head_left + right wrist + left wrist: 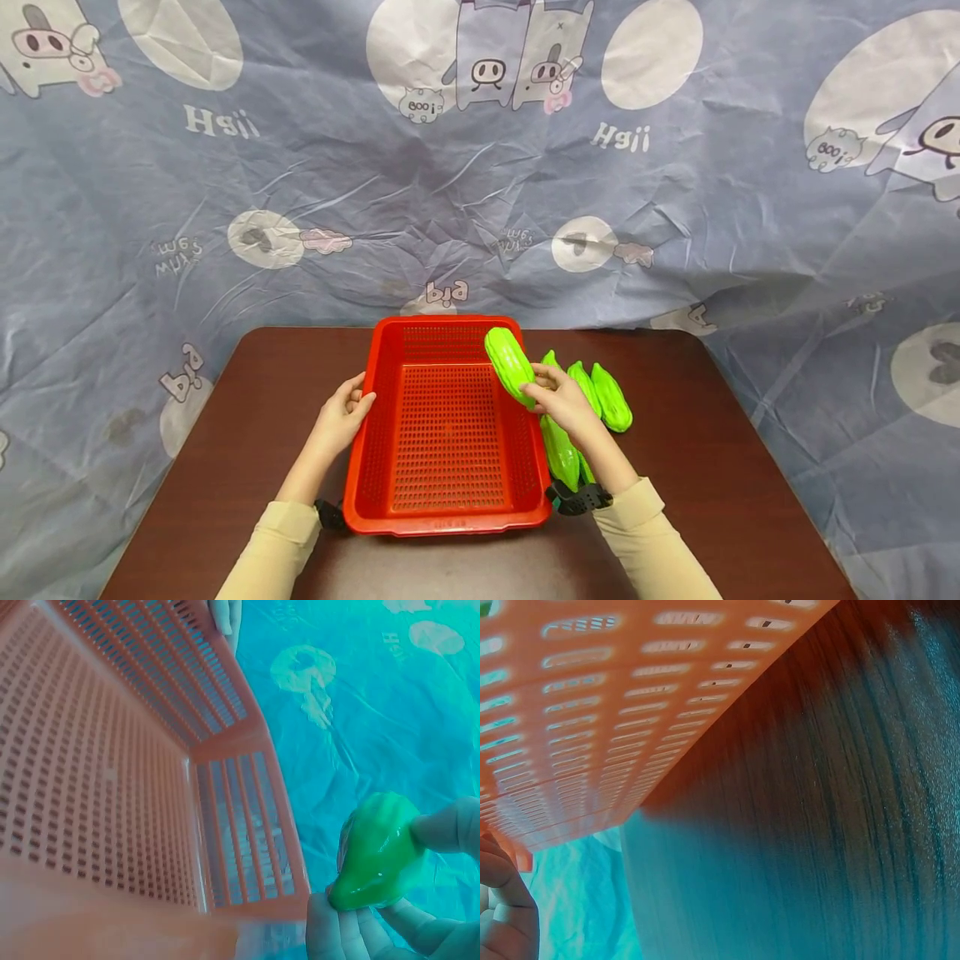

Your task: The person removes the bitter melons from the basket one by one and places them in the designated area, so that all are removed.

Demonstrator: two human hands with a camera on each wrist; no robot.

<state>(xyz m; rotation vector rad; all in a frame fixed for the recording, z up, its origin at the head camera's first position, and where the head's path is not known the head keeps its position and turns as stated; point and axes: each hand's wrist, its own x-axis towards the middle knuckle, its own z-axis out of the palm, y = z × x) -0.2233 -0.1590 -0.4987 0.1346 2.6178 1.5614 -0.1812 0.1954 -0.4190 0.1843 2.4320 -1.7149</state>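
A red plastic basket (450,523) with a slotted bottom sits on the table, nothing lying in it. On its left rim, my left hand (339,414) grips the edge; in the left wrist view only curled fingers (506,900) show beside the basket wall (592,720). My right hand (562,400) pinches a bright green ridged bitter melon (510,362) between thumb and fingers, over the basket's right rim. The right wrist view shows this bitter melon (379,851) beside the basket's end wall (289,825). Several more bitter melons (611,400) lie right of the basket, some partly hidden by my right arm.
The dark brown table (697,467) extends to both sides of the basket. Behind its far edge hangs a grey-blue cloth (450,183) with cartoon prints. Black straps (581,498) circle the wrists.
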